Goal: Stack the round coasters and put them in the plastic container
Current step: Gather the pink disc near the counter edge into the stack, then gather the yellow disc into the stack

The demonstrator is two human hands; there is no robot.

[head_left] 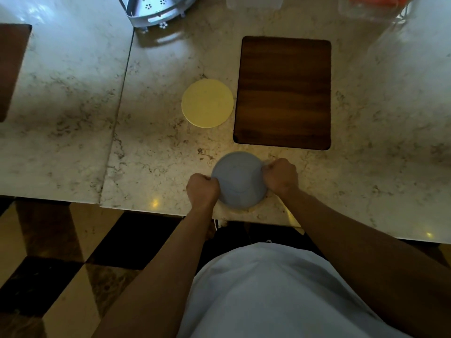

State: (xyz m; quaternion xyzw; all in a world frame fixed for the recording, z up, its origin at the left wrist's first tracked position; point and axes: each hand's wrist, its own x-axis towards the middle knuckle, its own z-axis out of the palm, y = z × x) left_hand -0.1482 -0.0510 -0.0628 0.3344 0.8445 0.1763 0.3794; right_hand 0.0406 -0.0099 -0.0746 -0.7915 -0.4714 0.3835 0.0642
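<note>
A round blue-grey coaster (239,180) sits near the front edge of the marble counter. My left hand (203,189) grips its left rim and my right hand (280,175) grips its right rim, both with fingers closed. A round yellow coaster (207,103) lies flat farther back, just left of a wooden board. A clear plastic container (251,2) shows only partly at the top edge of the view.
A dark wooden board (283,92) lies right of the yellow coaster. A metal rack (156,8) stands at the back left. Another clear plastic box with orange contents (373,7) is at the back right. The counter edge (170,211) runs just below my hands.
</note>
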